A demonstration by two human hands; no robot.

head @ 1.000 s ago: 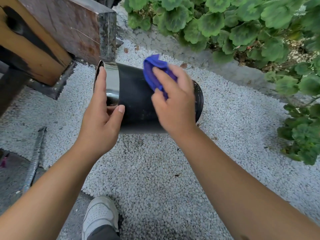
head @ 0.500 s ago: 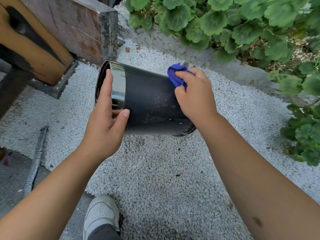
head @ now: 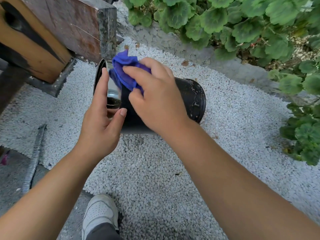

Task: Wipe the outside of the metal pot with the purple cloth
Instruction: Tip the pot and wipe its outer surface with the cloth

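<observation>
The metal pot (head: 189,94) is held on its side in the air, black outside with a shiny steel band at the rim, its mouth turned left and its speckled base to the right. My left hand (head: 102,122) grips the rim, thumb on the outer wall and fingers across the opening. My right hand (head: 155,94) presses the purple cloth (head: 124,68) on the top of the pot's wall near the rim. Much of the wall is hidden under that hand.
White gravel (head: 155,170) covers the ground below. A wooden post and rusty metal beam (head: 69,26) stand at the upper left. Green leafy plants (head: 242,23) line a concrete kerb at the top and right. My white shoe (head: 99,213) is at the bottom.
My right hand has slid the purple cloth from the pot's base end leftward to the wall near the rim. The left hand keeps its hold on the rim.
</observation>
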